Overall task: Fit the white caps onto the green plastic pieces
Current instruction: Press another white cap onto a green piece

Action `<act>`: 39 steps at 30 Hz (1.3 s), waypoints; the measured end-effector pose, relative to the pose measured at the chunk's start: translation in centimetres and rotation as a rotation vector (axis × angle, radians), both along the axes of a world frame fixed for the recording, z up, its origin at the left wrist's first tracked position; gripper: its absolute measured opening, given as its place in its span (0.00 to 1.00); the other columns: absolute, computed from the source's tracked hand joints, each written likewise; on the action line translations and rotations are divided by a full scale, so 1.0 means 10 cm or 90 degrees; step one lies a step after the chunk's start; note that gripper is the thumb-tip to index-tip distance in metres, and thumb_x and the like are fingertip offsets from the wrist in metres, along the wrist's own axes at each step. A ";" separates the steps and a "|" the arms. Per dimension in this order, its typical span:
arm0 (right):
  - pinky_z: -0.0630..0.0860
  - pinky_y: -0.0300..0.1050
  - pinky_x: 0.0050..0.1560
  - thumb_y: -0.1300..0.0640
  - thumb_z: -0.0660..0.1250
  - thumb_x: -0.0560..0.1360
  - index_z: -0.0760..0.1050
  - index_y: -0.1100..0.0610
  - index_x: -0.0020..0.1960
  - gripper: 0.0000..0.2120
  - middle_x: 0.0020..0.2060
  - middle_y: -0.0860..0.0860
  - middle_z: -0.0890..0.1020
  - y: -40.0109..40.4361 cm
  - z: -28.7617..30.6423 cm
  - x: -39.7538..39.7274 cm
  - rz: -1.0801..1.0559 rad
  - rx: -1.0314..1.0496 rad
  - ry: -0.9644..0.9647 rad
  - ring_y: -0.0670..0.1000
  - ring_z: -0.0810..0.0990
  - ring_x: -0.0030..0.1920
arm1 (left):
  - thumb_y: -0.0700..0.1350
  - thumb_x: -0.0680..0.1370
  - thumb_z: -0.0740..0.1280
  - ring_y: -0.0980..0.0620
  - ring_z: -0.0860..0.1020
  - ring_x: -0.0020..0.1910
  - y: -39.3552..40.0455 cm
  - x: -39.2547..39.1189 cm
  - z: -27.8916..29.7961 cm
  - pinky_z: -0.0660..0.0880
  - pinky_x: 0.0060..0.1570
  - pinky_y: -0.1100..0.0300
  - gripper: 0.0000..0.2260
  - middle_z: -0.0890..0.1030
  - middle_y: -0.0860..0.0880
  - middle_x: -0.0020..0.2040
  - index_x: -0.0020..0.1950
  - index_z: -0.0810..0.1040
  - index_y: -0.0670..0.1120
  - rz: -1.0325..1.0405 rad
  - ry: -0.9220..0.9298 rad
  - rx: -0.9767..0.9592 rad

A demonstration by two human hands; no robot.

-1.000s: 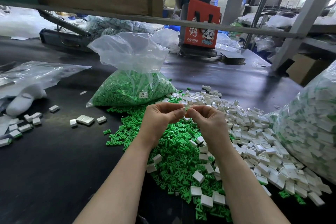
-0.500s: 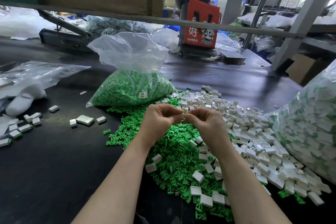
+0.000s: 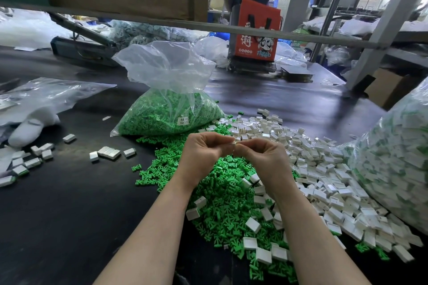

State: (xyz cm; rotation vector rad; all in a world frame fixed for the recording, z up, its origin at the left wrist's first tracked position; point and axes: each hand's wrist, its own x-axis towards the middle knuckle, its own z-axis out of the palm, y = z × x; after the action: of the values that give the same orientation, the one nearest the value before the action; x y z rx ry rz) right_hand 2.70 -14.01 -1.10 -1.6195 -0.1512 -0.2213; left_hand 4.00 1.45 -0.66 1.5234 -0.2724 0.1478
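Green plastic pieces (image 3: pixel 222 196) lie heaped at the bottom centre of the frame, under my forearms, with loose white caps (image 3: pixel 324 183) spreading away to the lower right, so from where I watch most of the job looks still to do. Just above that heap my left hand (image 3: pixel 203 155) and right hand (image 3: pixel 261 159) meet at the fingertips, both curled tight, pinching between them one small white cap (image 3: pixel 236 143); only a sliver of it shows. Its long axis seems to run left to right across the frame, from one hand to the other, but I cannot tell which end is open, nor see any green piece inside. I judge this one is being pressed home. At the right edge a bulging clear bag (image 3: pixel 393 159) holds white parts with green showing, which I take for finished ones. A few white parts (image 3: pixel 108 152) sit apart on the dark surface (image 3: pixel 58 215) at left. Further up, centre frame, a clear bag of green pieces (image 3: pixel 166 113) stands open and full.
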 end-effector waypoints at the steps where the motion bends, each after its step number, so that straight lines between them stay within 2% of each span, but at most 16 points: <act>1: 0.79 0.36 0.43 0.60 0.77 0.68 0.84 0.58 0.44 0.05 0.38 0.53 0.86 0.00 0.00 0.00 0.004 0.014 0.000 0.51 0.85 0.41 | 0.31 0.70 0.74 0.55 0.84 0.39 0.00 0.00 0.00 0.78 0.42 0.66 0.08 0.86 0.50 0.38 0.44 0.84 0.43 -0.005 0.002 -0.002; 6: 0.79 0.36 0.42 0.55 0.78 0.62 0.85 0.57 0.41 0.09 0.38 0.55 0.86 -0.01 0.00 0.00 0.017 0.060 -0.005 0.52 0.85 0.40 | 0.33 0.73 0.73 0.56 0.84 0.41 0.04 0.02 0.03 0.78 0.44 0.66 0.08 0.86 0.49 0.43 0.51 0.84 0.41 -0.034 -0.017 0.066; 10: 0.76 0.35 0.36 0.53 0.77 0.62 0.84 0.58 0.40 0.11 0.36 0.54 0.85 -0.01 0.00 0.02 0.040 0.098 0.030 0.45 0.82 0.34 | 0.36 0.74 0.73 0.56 0.84 0.41 0.02 0.02 0.05 0.78 0.43 0.66 0.07 0.86 0.48 0.44 0.51 0.84 0.41 -0.040 -0.015 0.091; 12: 0.72 0.37 0.34 0.48 0.75 0.65 0.82 0.59 0.42 0.14 0.35 0.53 0.84 -0.02 0.01 0.03 0.041 0.131 0.068 0.43 0.77 0.31 | 0.36 0.74 0.73 0.56 0.84 0.40 0.00 0.01 0.05 0.77 0.41 0.67 0.05 0.86 0.49 0.41 0.49 0.84 0.41 -0.038 0.000 0.064; 16: 0.67 0.44 0.36 0.38 0.64 0.73 0.78 0.60 0.46 0.23 0.34 0.55 0.81 -0.05 -0.01 0.06 0.081 0.174 0.165 0.50 0.74 0.34 | 0.38 0.73 0.75 0.61 0.82 0.38 -0.04 0.00 0.05 0.76 0.41 0.70 0.04 0.85 0.54 0.38 0.45 0.84 0.46 -0.005 -0.006 0.061; 21: 0.64 0.41 0.31 0.32 0.57 0.72 0.78 0.59 0.46 0.30 0.32 0.54 0.80 0.00 0.02 0.05 0.158 0.119 0.235 0.48 0.73 0.30 | 0.40 0.71 0.76 0.67 0.75 0.31 -0.06 -0.02 0.08 0.71 0.34 0.75 0.05 0.82 0.62 0.33 0.42 0.84 0.49 0.018 -0.030 0.100; 27: 0.66 0.38 0.28 0.39 0.62 0.73 0.77 0.61 0.47 0.24 0.32 0.55 0.80 0.03 -0.01 0.08 0.194 0.183 0.218 0.49 0.74 0.30 | 0.38 0.72 0.76 0.65 0.76 0.29 -0.10 -0.03 0.09 0.71 0.32 0.74 0.05 0.81 0.61 0.31 0.42 0.84 0.47 0.019 -0.033 0.091; 30: 0.69 0.36 0.29 0.42 0.64 0.74 0.78 0.61 0.47 0.21 0.32 0.54 0.80 0.01 -0.03 0.08 0.213 0.233 0.214 0.47 0.75 0.31 | 0.37 0.73 0.74 0.63 0.76 0.27 -0.10 -0.03 0.09 0.72 0.32 0.72 0.04 0.81 0.56 0.28 0.43 0.83 0.46 -0.005 -0.021 0.074; 35: 0.73 0.34 0.33 0.46 0.66 0.75 0.75 0.68 0.61 0.27 0.35 0.53 0.81 -0.01 -0.04 0.07 0.246 0.275 0.208 0.46 0.76 0.33 | 0.39 0.75 0.72 0.58 0.78 0.29 -0.10 -0.02 0.08 0.75 0.36 0.68 0.03 0.79 0.51 0.26 0.44 0.82 0.46 -0.015 0.002 0.072; 39: 0.73 0.33 0.33 0.48 0.67 0.74 0.80 0.64 0.52 0.19 0.35 0.53 0.82 0.01 -0.04 0.07 0.247 0.255 0.199 0.45 0.76 0.33 | 0.34 0.75 0.69 0.58 0.75 0.25 -0.14 -0.02 0.08 0.74 0.31 0.66 0.06 0.77 0.52 0.24 0.41 0.80 0.45 0.001 0.020 0.074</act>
State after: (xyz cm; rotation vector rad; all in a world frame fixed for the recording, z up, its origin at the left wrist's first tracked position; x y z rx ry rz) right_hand 3.42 -13.94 -1.48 -1.1792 -0.1652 0.2860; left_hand 3.75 0.06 0.13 1.6395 -0.2586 0.1105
